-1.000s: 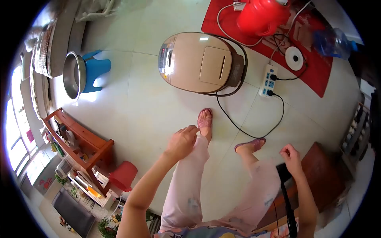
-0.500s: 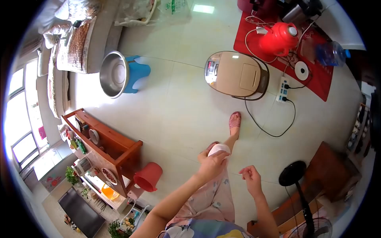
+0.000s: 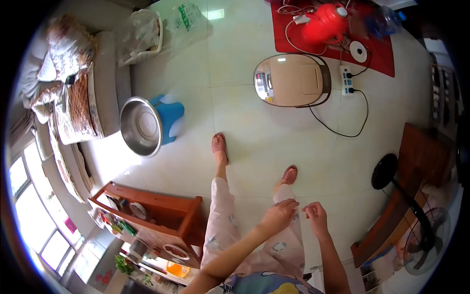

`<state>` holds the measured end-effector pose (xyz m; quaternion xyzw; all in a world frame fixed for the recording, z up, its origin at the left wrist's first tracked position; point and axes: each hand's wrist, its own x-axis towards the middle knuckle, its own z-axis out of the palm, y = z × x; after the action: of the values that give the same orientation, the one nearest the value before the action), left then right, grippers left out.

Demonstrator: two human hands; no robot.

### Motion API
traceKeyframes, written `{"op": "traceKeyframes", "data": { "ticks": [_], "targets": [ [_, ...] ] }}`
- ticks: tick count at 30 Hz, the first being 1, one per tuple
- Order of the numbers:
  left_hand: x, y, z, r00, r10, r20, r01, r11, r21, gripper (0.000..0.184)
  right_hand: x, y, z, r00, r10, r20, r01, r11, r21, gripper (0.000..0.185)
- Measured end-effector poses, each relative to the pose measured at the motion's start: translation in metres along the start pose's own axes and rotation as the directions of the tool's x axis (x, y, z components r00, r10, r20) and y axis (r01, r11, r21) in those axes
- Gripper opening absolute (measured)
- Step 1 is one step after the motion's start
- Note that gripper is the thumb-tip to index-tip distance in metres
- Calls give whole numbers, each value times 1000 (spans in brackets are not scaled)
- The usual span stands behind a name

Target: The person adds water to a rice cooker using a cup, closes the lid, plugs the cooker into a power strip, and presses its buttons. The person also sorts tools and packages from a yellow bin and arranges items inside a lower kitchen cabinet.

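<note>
My left hand (image 3: 280,215) is over the thigh of the pale pink trousers (image 3: 220,210), fingers bent together with nothing seen in them. Just right of it and apart from it, my right hand (image 3: 316,215) has its fingers curled in, and no object shows there either. Neither hand touches anything. Ahead on the floor stands a gold-beige rice cooker (image 3: 291,81), lid closed, its black cord running to a white power strip (image 3: 346,81). To the left, a steel basin (image 3: 142,126) rests on a blue stool (image 3: 171,115).
A red mat (image 3: 284,36) holds a red thermos (image 3: 325,23) and a white disc (image 3: 358,51). At left are a sofa (image 3: 105,83) and a wooden shelf unit (image 3: 161,196). A fan (image 3: 427,242) and a black round object (image 3: 384,170) stand at right. Plastic bags (image 3: 139,36) lie top left.
The view has shifted as the person stepped; the feet have changed places. The two hands have come closer together. The basin and shelf appear nearer, while the cooker sits farther up than the feet.
</note>
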<state>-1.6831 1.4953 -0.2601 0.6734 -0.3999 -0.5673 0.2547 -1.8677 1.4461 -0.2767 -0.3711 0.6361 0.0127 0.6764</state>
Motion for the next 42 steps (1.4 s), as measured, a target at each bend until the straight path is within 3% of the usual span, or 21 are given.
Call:
{"op": "traceKeyframes", "data": {
  "ticks": [4, 8, 10, 16, 19, 22, 28, 31, 36, 39, 40, 42],
  "targets": [
    [-7, -32, -83, 1000, 11, -3, -11, 998, -60, 22, 10, -28, 82, 998, 52, -18, -51, 997, 58, 7],
    [4, -50, -185, 997, -76, 18, 75, 995, 71, 24, 20, -56, 177, 1000, 6, -5, -5, 985, 175, 9],
    [17, -53, -222, 989, -141, 40, 132, 975, 177, 26, 27, -78, 210, 1000, -28, -5, 29, 990, 135, 9],
    [78, -42, -272, 993, -65, 98, 34, 956, 290, 24, 62, -143, 242, 989, -57, -136, 85, 975, 207, 10],
    [114, -21, -285, 972, -128, 197, 54, 938, 341, 24, 88, -167, 247, 979, -51, -198, 101, 961, 255, 8],
    [147, -29, -294, 955, 43, 292, -160, 908, 387, 24, 119, -185, 250, 971, -58, -232, 122, 955, 272, 7],
    [201, -25, -329, 907, -2, 421, -181, 901, 394, 21, 170, -224, 278, 948, -7, -319, 139, 908, 396, 7],
    [226, -32, -351, 851, -26, 524, -205, 903, 377, 20, 190, -233, 311, 890, 32, -455, 177, 895, 409, 6],
    [260, -41, -418, 742, -67, 666, -291, 864, 412, 20, 219, -282, 379, 846, 196, -495, 218, 720, 659, 4],
    [297, -67, -478, 751, -208, 626, -163, 861, 481, 25, 249, -302, 428, 883, 201, -425, 163, 719, 676, 8],
    [311, -84, -498, 784, -159, 600, -243, 811, 532, 24, 260, -310, 445, 860, 114, -497, 292, 690, 663, 10],
    [336, -120, -540, 806, 11, 592, -423, 709, 564, 22, 278, -337, 460, 861, 91, -500, 273, 746, 607, 12]
  ]
}}
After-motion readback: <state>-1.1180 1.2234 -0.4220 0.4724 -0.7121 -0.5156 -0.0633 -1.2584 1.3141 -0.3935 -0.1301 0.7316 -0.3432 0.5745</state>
